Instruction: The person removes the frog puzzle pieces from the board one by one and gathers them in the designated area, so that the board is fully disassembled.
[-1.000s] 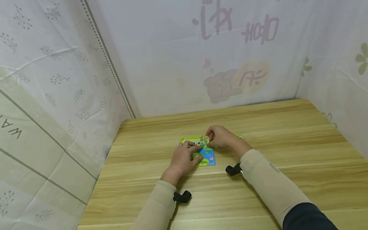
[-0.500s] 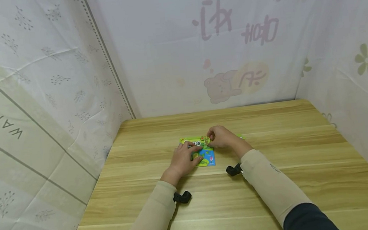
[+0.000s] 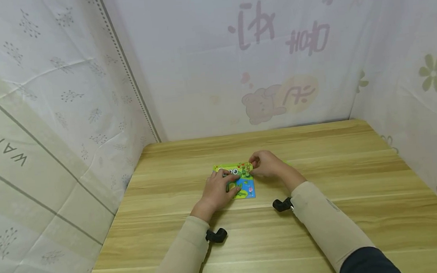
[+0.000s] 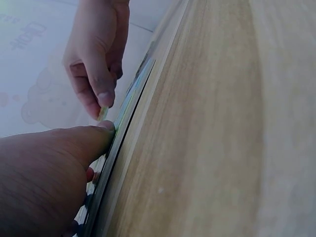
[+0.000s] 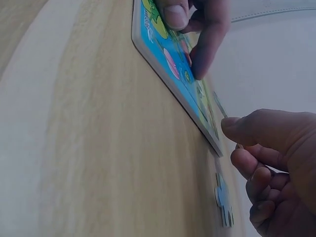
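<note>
A flat jigsaw puzzle board [image 3: 249, 190] with a green and blue cartoon picture lies near the table's middle. My left hand [image 3: 216, 189] rests on its left part, thumb and fingers spread and touching the surface; the left wrist view shows the thumb on the board's edge. At the upper right corner, my right hand [image 3: 268, 165] pinches a small puzzle piece [image 4: 102, 114] between thumb and fingers. In the right wrist view, this piece is seen edge-on, just above the board. Part of the picture is hidden under my left hand.
A loose blue puzzle piece [image 5: 223, 200] lies on the wooden table [image 3: 251, 246] to the right of the board, mostly hidden behind my right wrist in the head view. Patterned cloth [image 3: 197, 69] hangs behind the table and on both sides.
My right hand has shifted slightly right, and the pinched piece has moved right with it over the board's upper right corner. The left hand has stayed in place.
</note>
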{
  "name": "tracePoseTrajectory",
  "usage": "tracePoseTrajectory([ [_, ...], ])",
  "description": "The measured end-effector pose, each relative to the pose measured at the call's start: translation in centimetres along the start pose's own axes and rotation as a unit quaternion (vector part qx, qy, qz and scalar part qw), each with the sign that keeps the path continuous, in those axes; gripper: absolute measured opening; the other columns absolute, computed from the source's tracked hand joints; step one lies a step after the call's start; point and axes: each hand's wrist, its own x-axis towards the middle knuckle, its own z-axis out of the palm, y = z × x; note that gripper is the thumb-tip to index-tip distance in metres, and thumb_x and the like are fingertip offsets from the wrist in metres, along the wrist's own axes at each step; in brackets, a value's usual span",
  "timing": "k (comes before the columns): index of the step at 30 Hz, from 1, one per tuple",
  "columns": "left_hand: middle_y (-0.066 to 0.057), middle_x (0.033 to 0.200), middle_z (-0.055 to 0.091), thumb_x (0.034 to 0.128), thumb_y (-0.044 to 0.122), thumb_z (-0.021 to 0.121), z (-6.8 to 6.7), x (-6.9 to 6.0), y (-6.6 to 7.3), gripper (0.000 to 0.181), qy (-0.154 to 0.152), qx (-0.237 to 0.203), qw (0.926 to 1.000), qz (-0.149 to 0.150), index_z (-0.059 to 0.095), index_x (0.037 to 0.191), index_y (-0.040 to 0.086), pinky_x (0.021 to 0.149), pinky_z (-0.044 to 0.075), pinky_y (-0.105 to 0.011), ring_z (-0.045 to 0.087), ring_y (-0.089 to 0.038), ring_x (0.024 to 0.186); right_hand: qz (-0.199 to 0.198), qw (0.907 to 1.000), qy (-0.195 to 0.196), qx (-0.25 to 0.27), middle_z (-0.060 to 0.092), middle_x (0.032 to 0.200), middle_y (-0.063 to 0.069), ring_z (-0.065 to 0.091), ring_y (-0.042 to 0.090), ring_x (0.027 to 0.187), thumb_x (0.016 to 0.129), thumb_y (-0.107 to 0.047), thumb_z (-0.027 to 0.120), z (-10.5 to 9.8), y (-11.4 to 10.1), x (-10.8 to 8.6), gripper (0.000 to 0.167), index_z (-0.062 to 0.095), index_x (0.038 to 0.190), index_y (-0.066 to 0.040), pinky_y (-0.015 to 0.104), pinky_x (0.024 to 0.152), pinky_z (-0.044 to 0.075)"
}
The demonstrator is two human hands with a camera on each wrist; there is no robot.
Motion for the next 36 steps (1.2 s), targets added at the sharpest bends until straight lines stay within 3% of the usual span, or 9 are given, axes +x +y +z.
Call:
tracePoseTrajectory([
  [11,-0.002,0.139,0.054,0.1016,0.046,0.069,0.2,0.1,-0.1,0.044,0.0,0.001,1.0,-0.003,0.066,0.143,0.031,0.106,0.042,-0.051,0.05,-0.029,0.129,-0.022,0.9995,0.021,0.005,0.066,0.104,0.004,0.062,0.021,0.094,0.09,-0.012,0.081,-0.8,1.7,-1.2,0.037,0.069,0.125,-0.005,0.037,0.085,0.053],
  [16,-0.002,0.14,0.053,0.1017,0.046,0.068,0.2,0.1,-0.1,0.044,-0.004,-0.001,1.0,-0.006,0.065,0.144,0.031,0.11,0.04,-0.053,0.048,-0.03,0.133,-0.026,0.9991,0.028,0.018,0.065,0.105,0.006,0.062,0.022,0.093,0.089,-0.008,0.078,-1.4,2.3,-2.0,0.041,0.069,0.128,-0.004,0.036,0.08,0.053],
  [20,-0.002,0.141,0.053,0.1024,0.046,0.067,0.1,0.1,0.0,0.045,-0.008,-0.003,0.9999,-0.009,0.064,0.144,0.031,0.115,0.036,-0.055,0.046,-0.03,0.136,-0.02,0.9989,0.025,0.035,0.064,0.106,0.007,0.06,0.022,0.09,0.089,-0.006,0.077,-1.8,2.7,-2.5,0.042,0.067,0.13,-0.002,0.034,0.072,0.053],
  [24,-0.003,0.141,0.053,0.1024,0.047,0.067,0.1,-0.1,0.0,0.045,-0.008,0.001,0.9999,-0.008,0.064,0.144,0.031,0.112,0.039,-0.054,0.047,-0.031,0.135,-0.003,0.9986,0.028,0.044,0.064,0.107,0.008,0.059,0.023,0.087,0.091,-0.007,0.076,-2.4,3.1,-3.0,0.042,0.067,0.132,-0.003,0.033,0.065,0.053],
  [36,-0.003,0.141,0.053,0.1025,0.046,0.067,0.1,-0.1,0.0,0.044,0.0,0.0,1.0,-0.002,0.065,0.143,0.03,0.107,0.042,-0.053,0.049,-0.03,0.13,0.015,0.9971,0.046,0.06,0.063,0.111,0.011,0.058,0.025,0.087,0.091,-0.011,0.076,-4.5,4.9,-4.0,0.042,0.068,0.132,-0.004,0.034,0.065,0.053],
])
